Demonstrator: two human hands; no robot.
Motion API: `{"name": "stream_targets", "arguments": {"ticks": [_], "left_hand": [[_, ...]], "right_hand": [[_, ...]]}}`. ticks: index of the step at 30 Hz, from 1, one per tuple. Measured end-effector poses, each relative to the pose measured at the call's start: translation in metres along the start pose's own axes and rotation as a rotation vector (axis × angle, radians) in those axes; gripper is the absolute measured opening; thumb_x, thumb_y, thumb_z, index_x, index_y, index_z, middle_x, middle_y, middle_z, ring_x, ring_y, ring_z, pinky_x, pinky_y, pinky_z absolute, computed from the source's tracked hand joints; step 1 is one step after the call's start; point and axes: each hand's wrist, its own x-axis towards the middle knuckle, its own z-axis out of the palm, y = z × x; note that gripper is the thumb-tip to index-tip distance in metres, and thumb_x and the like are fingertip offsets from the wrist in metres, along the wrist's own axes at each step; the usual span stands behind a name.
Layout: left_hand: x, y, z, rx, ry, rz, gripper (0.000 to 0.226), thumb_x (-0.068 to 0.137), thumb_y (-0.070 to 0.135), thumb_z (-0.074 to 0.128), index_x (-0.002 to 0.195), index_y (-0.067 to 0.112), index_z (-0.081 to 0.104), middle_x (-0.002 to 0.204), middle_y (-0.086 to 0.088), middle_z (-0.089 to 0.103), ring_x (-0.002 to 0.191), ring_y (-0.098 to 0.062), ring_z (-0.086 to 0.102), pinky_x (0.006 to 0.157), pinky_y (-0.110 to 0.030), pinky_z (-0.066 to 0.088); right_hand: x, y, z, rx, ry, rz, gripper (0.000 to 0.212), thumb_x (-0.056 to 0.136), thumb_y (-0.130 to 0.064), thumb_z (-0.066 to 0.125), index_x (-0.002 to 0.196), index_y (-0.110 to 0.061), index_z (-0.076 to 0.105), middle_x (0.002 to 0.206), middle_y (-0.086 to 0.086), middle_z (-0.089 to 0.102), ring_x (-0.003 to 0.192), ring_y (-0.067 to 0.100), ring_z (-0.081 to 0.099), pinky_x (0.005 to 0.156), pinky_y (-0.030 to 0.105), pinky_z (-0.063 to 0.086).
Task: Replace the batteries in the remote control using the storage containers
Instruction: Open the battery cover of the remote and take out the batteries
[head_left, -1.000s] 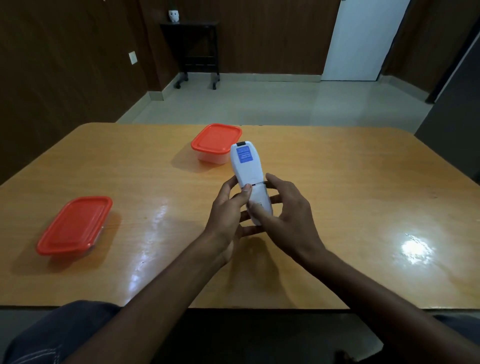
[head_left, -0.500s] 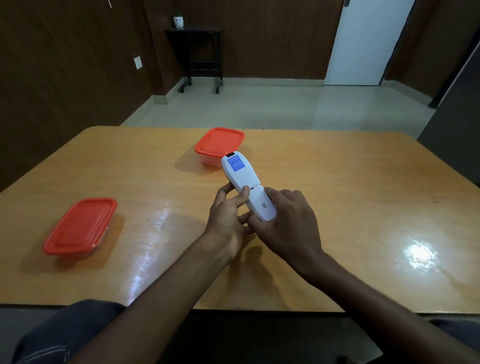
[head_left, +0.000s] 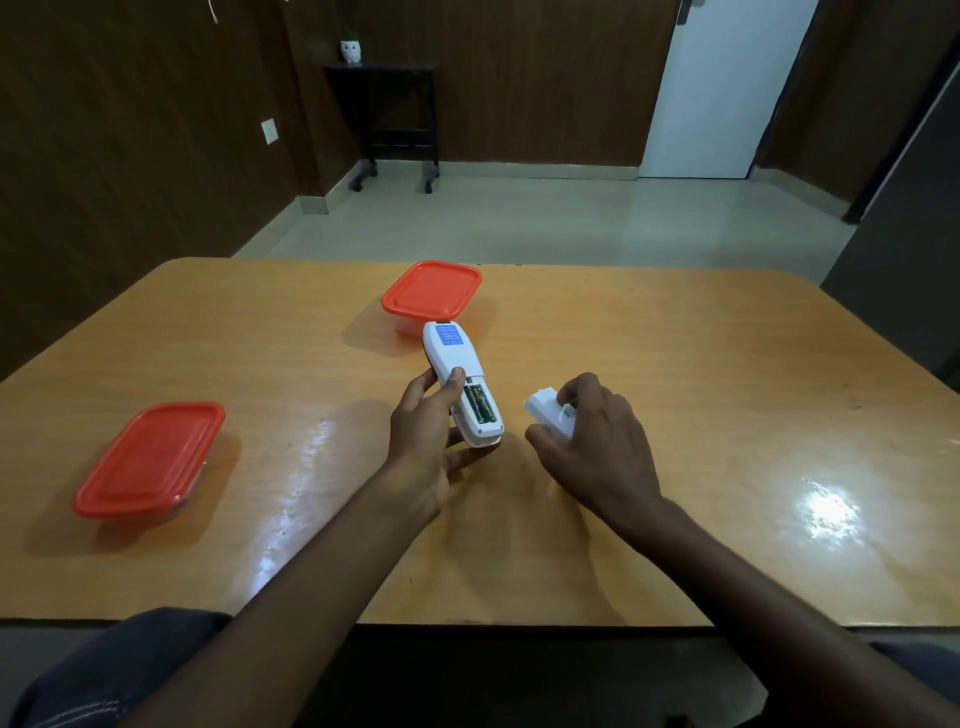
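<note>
Head-worn view, facing forward and down; close above table (head_left: 675, 364)

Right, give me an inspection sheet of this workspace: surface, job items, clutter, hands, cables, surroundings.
Surface: wooden table, glossy, with light glare on its right side.
Job's things: remote control back side up, battery compartment open, batteries still inside; battery cover off; far container and left container, both with orange lids on.
Clutter: nothing seen.
Hands: left hand grips the remote control; right hand holds the battery cover just right of it.
Cables: nothing seen.
Surroundings: dark wood-panelled walls, black side table with a small white owl figure, white door, wall socket.
</note>
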Motion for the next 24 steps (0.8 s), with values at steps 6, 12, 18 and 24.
{"name": "stream_targets", "arguments": {"ticks": [6,12,18,24], "left_hand": [[0.003,-0.007,-0.003,0.104,-0.022,-0.051,0.038,0.096,0.027,0.067,0.134,0.026,0.062,0.11,-0.007,0.074,0.083,-0.029,0.074,0.067,-0.048,0.065],[0.004,-0.009,-0.003,0.171,-0.031,-0.043,0.041,0.094,0.026,0.069,0.133,0.022,0.062,0.106,-0.008,0.075,0.076,-0.024,0.074,0.061,-0.039,0.063],[0.003,-0.007,-0.001,0.191,-0.056,-0.037,0.045,0.095,0.027,0.067,0.139,0.025,0.059,0.116,-0.009,0.072,0.095,-0.03,0.072,0.066,-0.041,0.063],[-0.004,-0.003,0.0,0.168,-0.11,-0.033,0.04,0.092,0.024,0.071,0.13,0.031,0.064,0.113,-0.009,0.074,0.092,-0.031,0.072,0.068,-0.043,0.064]], "right_hand": [[0.017,0.029,0.007,-0.241,0.018,-0.006,0.037,0.093,-0.043,0.06,0.109,-0.012,0.05,0.104,0.007,0.061,0.096,0.025,0.05,0.066,0.034,0.037],[0.021,0.028,0.013,-0.399,0.06,-0.022,0.038,0.092,-0.046,0.058,0.106,-0.011,0.061,0.105,0.008,0.063,0.099,0.027,0.052,0.063,0.034,0.041],[0.009,0.001,0.012,0.028,-0.011,-0.306,0.018,0.09,-0.032,0.067,0.101,-0.019,0.068,0.098,-0.004,0.064,0.078,0.008,0.057,0.061,0.027,0.048],[0.0,-0.004,0.015,0.223,-0.065,-0.351,0.013,0.093,-0.02,0.065,0.106,-0.022,0.066,0.098,-0.005,0.056,0.074,0.006,0.06,0.064,0.028,0.052]]}}
